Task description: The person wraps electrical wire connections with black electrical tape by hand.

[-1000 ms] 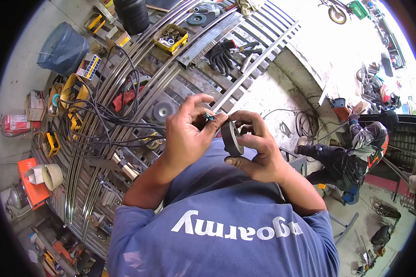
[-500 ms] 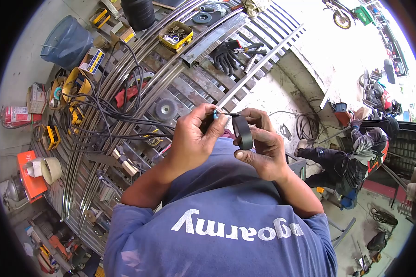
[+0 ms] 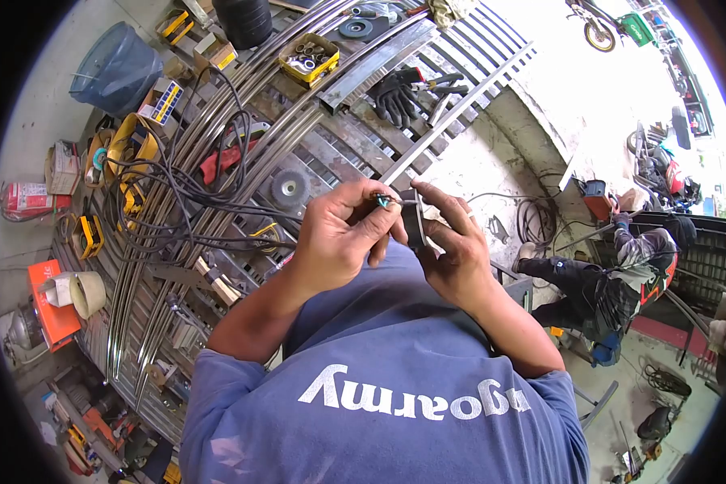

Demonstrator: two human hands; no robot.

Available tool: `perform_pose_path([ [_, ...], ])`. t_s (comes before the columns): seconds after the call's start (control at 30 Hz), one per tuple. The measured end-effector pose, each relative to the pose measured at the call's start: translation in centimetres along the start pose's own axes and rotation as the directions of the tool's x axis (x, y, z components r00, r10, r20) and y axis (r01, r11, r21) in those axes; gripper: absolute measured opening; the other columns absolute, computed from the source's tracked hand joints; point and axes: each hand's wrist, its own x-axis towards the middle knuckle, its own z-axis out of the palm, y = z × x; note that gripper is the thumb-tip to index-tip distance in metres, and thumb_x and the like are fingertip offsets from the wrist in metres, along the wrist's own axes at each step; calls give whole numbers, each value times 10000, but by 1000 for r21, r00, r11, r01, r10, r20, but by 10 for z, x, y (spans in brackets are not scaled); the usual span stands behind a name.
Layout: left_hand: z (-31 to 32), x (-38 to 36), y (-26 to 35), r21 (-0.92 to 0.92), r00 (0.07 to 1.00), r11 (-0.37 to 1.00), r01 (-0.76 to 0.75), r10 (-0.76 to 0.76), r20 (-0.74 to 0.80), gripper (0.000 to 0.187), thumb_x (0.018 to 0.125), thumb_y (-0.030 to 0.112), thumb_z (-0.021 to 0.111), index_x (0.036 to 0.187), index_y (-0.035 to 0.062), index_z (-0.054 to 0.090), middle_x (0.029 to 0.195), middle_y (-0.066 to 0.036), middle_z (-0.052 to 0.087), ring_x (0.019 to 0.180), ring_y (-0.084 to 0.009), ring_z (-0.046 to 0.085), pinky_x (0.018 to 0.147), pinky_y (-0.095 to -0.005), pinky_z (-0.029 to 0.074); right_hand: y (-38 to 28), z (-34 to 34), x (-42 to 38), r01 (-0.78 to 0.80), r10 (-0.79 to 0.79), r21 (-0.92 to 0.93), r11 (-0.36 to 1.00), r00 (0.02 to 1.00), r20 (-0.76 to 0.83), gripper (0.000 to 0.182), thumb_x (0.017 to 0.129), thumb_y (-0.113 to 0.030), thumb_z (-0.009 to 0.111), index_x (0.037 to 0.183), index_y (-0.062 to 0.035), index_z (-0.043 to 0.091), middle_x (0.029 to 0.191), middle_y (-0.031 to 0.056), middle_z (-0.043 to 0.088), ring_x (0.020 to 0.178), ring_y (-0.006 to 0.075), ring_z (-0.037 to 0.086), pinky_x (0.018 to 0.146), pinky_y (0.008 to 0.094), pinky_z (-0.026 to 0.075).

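Note:
My left hand (image 3: 343, 230) pinches small wires (image 3: 382, 198) with a blue-green part showing between thumb and fingertips. In my right hand (image 3: 460, 254) is a roll of black electrical tape (image 3: 412, 222), held on edge close to the wires. The fingers of the two hands nearly meet in front of my blue shirt. Whether the tape's free end touches the wires is hidden by my fingers. Black cable (image 3: 189, 185) lies in loops to the left of my left hand, and a round grinding disc (image 3: 289, 188) lies beyond it.
A slatted metal table (image 3: 355, 137) carries long steel tubes (image 3: 210, 133), black gloves (image 3: 395, 98) and a yellow box of metal rings (image 3: 308, 60). A blue bucket (image 3: 117, 71) stands at left. At right, a co-worker (image 3: 613, 278) bends near a dark metal grille.
The tape roll has turned more edge-on and moved slightly left, nearer the wires. My right fingers have shifted around it; my left hand still pinches the wires.

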Motion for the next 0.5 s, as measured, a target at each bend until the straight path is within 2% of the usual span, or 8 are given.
perform_pose_path([
  [0.03, -1, 1, -4, 155, 995, 984, -88, 94, -28, 119, 1158, 72, 695, 1251, 7, 731, 935, -98, 792, 633, -66, 634, 553, -241, 484, -6, -3, -1, -38, 36, 28, 999, 998, 45, 307, 888, -4, 861, 1186, -15, 788, 1559, 177, 668, 1369, 413, 674, 1097, 532, 568],
  [0.1, -3, 6, -11, 453, 958, 859, -238, 285, -38, 133, 1133, 21, 711, 1263, 2, 738, 977, -91, 797, 647, -82, 663, 564, -244, 507, -15, -9, -1, -97, 85, 115, 989, 991, 105, 330, 907, -46, 867, 1221, -16, 769, 1541, 196, 673, 1348, 424, 690, 1083, 533, 576],
  [0.17, -8, 8, -14, 557, 929, 772, -305, 369, -3, 179, 1094, -24, 737, 1274, -16, 739, 1026, -104, 804, 747, -134, 738, 630, -290, 570, -23, -17, -2, -149, 119, 234, 961, 983, 136, 361, 929, -89, 871, 1260, -19, 747, 1530, 215, 671, 1319, 445, 705, 1062, 539, 587],
  [0.2, -10, 11, -17, 614, 897, 698, -368, 440, 38, 183, 1088, -20, 745, 1271, -20, 739, 1027, -119, 804, 769, -157, 755, 647, -309, 583, -24, -20, 0, -115, 89, 235, 965, 989, 120, 392, 945, -95, 864, 1294, 5, 716, 1463, 248, 693, 1249, 481, 731, 1039, 532, 599],
  [0.23, -10, 12, -19, 664, 859, 614, -426, 506, 84, 188, 1082, -17, 753, 1269, -23, 738, 1027, -134, 804, 792, -180, 771, 664, -327, 596, -27, -24, 1, -113, 90, 216, 970, 989, 113, 390, 945, -90, 860, 1289, 16, 709, 1416, 248, 707, 1220, 477, 739, 1031, 531, 600],
  [0.3, -7, 14, -15, 718, 834, 520, -463, 530, 153, 204, 1045, -31, 772, 1246, -30, 742, 1015, -169, 792, 814, -260, 782, 696, -373, 608, -34, -32, 6, -104, 87, 183, 978, 991, 100, 388, 945, -80, 850, 1281, 38, 696, 1322, 248, 734, 1163, 469, 755, 1013, 527, 603],
  [0.4, -7, 16, -13, 771, 815, 408, -489, 528, 237, 228, 983, -69, 782, 1206, -34, 747, 991, -202, 771, 814, -363, 767, 717, -429, 610, -41, -41, 6, -136, 134, 0, 991, 976, 173, 376, 948, -68, 836, 1261, 64, 675, 1178, 237, 746, 1097, 457, 763, 971, 538, 608],
  [0.5, -6, 14, -12, 787, 827, 368, -495, 479, 296, 250, 928, -107, 765, 1167, -38, 749, 955, -203, 755, 804, -408, 745, 725, -462, 601, -44, -44, 10, -62, 71, -99, 993, 993, 91, 385, 946, -71, 855, 1286, 29, 705, 1094, 217, 790, 928, 371, 799, 819, 457, 630],
])
